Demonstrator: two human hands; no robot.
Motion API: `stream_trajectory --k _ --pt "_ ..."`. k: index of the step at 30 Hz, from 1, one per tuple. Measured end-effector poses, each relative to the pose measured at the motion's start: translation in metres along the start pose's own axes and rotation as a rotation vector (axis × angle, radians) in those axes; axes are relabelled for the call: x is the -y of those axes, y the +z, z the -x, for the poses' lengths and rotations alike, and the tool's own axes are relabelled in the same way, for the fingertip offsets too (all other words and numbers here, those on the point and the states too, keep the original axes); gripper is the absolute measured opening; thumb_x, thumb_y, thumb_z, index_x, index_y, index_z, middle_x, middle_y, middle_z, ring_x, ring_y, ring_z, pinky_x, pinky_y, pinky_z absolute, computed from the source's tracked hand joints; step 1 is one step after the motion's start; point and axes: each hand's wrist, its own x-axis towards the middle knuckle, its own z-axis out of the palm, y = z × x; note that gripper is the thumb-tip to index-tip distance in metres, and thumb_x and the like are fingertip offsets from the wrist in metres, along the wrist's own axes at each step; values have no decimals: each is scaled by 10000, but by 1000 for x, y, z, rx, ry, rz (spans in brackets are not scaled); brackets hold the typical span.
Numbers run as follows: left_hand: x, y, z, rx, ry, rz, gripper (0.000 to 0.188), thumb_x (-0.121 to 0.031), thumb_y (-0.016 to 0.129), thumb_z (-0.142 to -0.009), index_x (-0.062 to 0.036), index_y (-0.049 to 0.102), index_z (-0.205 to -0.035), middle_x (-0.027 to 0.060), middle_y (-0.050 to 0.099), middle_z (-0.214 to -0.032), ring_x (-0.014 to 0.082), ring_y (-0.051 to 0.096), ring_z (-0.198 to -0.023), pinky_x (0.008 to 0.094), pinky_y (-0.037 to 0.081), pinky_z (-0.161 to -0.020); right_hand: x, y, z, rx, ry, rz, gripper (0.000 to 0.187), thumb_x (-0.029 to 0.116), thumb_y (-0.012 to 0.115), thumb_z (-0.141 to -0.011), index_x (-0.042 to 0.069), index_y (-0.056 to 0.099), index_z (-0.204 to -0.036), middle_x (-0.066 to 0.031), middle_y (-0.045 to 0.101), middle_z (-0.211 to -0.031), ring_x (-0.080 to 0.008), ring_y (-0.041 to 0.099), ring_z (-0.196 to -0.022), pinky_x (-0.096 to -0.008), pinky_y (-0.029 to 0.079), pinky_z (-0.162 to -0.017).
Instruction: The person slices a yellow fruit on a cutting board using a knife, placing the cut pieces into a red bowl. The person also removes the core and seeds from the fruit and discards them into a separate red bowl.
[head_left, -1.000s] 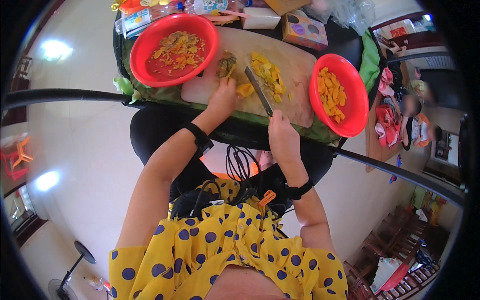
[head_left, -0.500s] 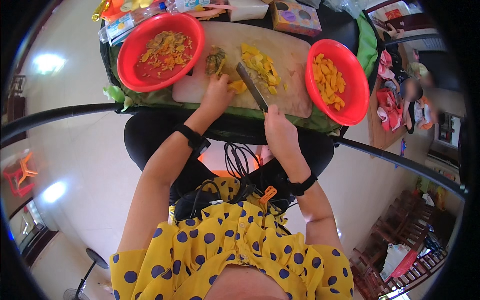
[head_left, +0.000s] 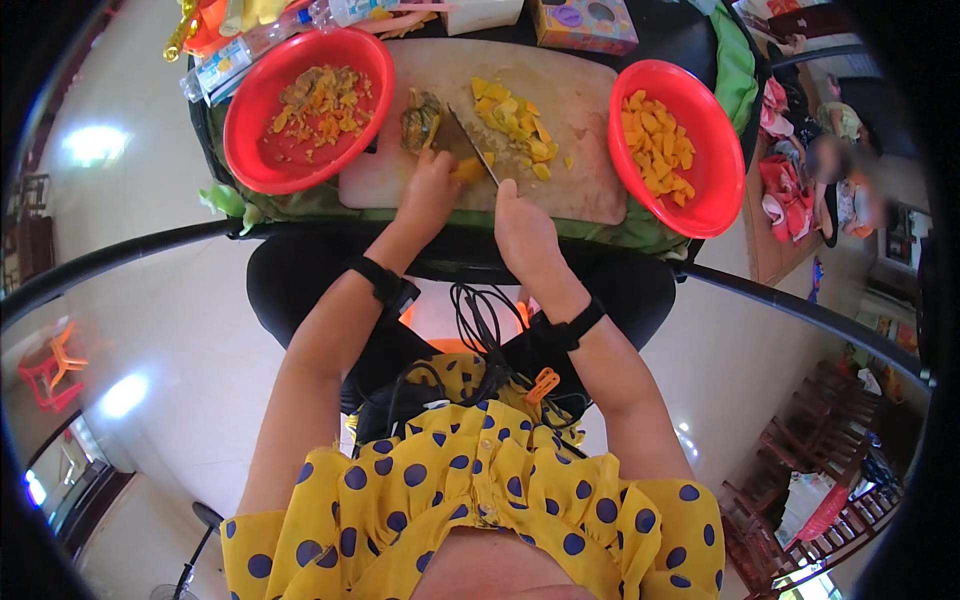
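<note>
So the counter is dark on top with green cloth around its edges, and a pale cutting board sits right under the hands. Room's got a pale shiny floor, red and orange stools way off left of the hands, dark wooden chairs far behind on the right.

Right hand is wrapped around a knife, blade slanting away to the left. Left hand is pinching a yellow-orange piece close beside that blade; too blurry to tell if they touch.

Stuff crowding in: a green striped chunk just past the left fingertips, chopped pieces ahead of the right hand, a red scraps bowl left of the left hand, overlapping the board, another red bowl with cut chunks off to the right. Bottles and a patterned box lie farther out.
</note>
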Motion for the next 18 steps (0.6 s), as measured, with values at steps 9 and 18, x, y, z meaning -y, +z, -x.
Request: stream_trajectory --k 9,18 --pt "1 2 3 -63 4 91 266 -112 757 -798 27 555 -901 219 561 -921 382 587 -814 447 475 -706 1 -17 32 -114 76 -157 165 164 477 -1010 20 402 -981 -282 622 -778 -499 610 -769 -583 470 -651" --pt "12 6 4 -45 76 93 295 -103 728 -833 21 630 -1083 199 577 -1004 373 603 -861 422 503 -767 -2 -13 19 -11 124 -256 168 156 429 -1006 -8 398 -978 -303 624 -802 -516 612 -797 -597 466 -694"
